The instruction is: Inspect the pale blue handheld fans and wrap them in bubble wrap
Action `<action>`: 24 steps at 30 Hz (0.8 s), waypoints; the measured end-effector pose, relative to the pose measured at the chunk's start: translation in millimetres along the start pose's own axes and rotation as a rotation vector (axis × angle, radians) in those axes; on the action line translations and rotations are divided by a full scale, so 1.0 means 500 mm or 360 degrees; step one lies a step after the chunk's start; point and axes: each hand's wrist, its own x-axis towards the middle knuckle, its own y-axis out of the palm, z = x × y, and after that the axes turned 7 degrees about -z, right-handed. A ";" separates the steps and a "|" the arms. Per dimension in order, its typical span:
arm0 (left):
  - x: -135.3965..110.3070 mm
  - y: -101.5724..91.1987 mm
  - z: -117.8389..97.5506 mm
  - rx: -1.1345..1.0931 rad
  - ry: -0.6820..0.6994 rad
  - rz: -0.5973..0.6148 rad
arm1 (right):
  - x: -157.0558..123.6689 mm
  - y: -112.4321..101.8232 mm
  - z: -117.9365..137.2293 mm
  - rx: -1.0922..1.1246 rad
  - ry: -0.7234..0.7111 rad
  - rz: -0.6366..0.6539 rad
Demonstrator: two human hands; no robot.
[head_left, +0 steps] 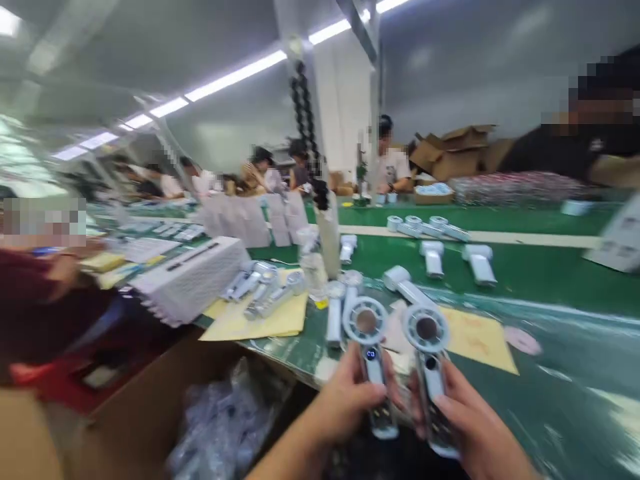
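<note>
Long factory room under strip lights, seated workers (260, 172) along a further bench. Green worktop (545, 280) across the view, clear plastic film over its near part. Open cardboard carton (135, 407) just below the near edge, bagged clear plastic parts (220, 420) inside. Co-worker's maroon sleeve (50, 313) past the left end of the worktop, another co-worker's dark shirt (555, 150) beyond the far right corner.

On the worktop, white perforated block (190, 280) toward the left end, yellow paper sheet (265, 320) beside it, with several fans lying on the sheet. More loose handheld fans (433, 260) toward the middle, a row of them near the far edge.

At the near edge, two handheld fans, one per hand, upright and just apart. Each with a pale ring-shaped head, brownish round hub and slim white handle. Left-hand fan (373, 360) with a small lit blue readout (371, 354), digits too blurred to read. Right-hand fan (431, 380) with a dark round spot (431, 363) just below the head, no lit readout.

Left hand (345, 400) closed around its fan's handle, right hand (470, 420) likewise, thumbs across the fronts. Fingers mostly hidden behind the handles, so firmness of grip hard to judge.
</note>
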 end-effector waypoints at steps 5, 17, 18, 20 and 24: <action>0.013 0.004 -0.018 0.0094 -0.0036 0.0089 | 0.003 0.040 0.033 0.0011 -0.0110 0.0130; 0.008 0.023 -0.011 -0.0005 -0.0144 0.0037 | -0.018 0.033 0.052 -0.0033 -0.0046 0.0138; 0.009 0.024 -0.009 -0.0031 -0.0155 0.0014 | -0.020 0.036 0.054 -0.0049 -0.0037 0.0103; 0.015 0.023 -0.001 -0.0069 -0.0153 -0.0032 | -0.022 0.042 0.055 -0.0081 0.0003 0.0004; 0.019 0.012 0.023 -0.0108 -0.0104 -0.0121 | -0.026 0.025 0.040 -0.0130 0.0063 -0.0156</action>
